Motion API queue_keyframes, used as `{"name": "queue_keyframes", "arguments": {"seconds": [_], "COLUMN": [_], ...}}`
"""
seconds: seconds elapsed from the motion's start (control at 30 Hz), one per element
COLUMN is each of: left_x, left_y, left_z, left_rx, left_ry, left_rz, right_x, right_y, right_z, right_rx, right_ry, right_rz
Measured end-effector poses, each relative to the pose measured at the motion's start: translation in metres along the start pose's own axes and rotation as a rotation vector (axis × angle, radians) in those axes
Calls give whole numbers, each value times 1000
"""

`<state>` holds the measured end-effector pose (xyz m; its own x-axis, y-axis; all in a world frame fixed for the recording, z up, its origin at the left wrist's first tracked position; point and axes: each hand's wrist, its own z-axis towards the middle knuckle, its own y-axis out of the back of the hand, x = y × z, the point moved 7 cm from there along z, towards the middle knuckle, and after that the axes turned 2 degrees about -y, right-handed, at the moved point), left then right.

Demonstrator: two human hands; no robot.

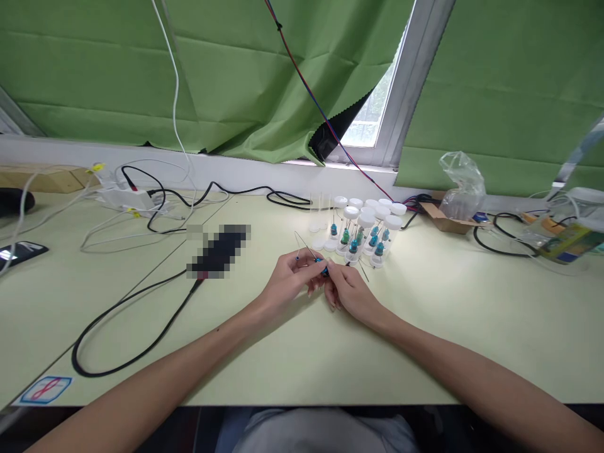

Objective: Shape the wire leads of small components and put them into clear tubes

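Blue with dark areas, a small part [321,264] sits between both hands, near the middle of the table [302,358]; I set this point as the clock centre, with 12 o'clock toward the window [370,116].

Finger status: on the left hand [292,278], I read thumb and forefinger closed to a pinch on the small part, remaining fingers curled. On the right hand [352,289], I read the thumb pressed against the same part and the fingers folded under; their exact contact is hidden from me. A thin bent wire [306,248] projects from the left-hand grip toward 11 o'clock.

Surroundings: at 1 to 2 o'clock, just beyond the right hand, I register a cluster of clear containers [352,253] with white caps [392,223], several holding blue-green pieces [345,236]. At 12 o'clock, loose white lids [319,244] lie flat in front of clear tubes [315,214]. A pixelated dark object [219,251] occupies 9 to 10 o'clock, with a black cable [167,335] looping from it toward 8. At 2 o'clock, well apart, a clear plastic bag [465,189] rests in a cardboard tray [441,220]. Green curtain [212,82] spans the background at 12.
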<state>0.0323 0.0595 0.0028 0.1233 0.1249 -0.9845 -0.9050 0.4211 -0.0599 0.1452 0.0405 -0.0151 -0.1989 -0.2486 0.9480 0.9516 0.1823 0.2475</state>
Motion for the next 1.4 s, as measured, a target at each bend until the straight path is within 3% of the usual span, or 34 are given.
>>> {"name": "queue_keyframes", "arguments": {"seconds": [0.8,1.4], "left_x": [2,1], "left_y": [0,0], "left_z": [1,1], "left_rx": [28,-34], "left_ry": [-25,8], "left_rz": [24,-10], "right_x": [2,3], "right_y": [1,6], "right_z": [0,-2], "right_rx": [-9,-67], "right_ry": [9,-13], "right_rz": [5,33]}}
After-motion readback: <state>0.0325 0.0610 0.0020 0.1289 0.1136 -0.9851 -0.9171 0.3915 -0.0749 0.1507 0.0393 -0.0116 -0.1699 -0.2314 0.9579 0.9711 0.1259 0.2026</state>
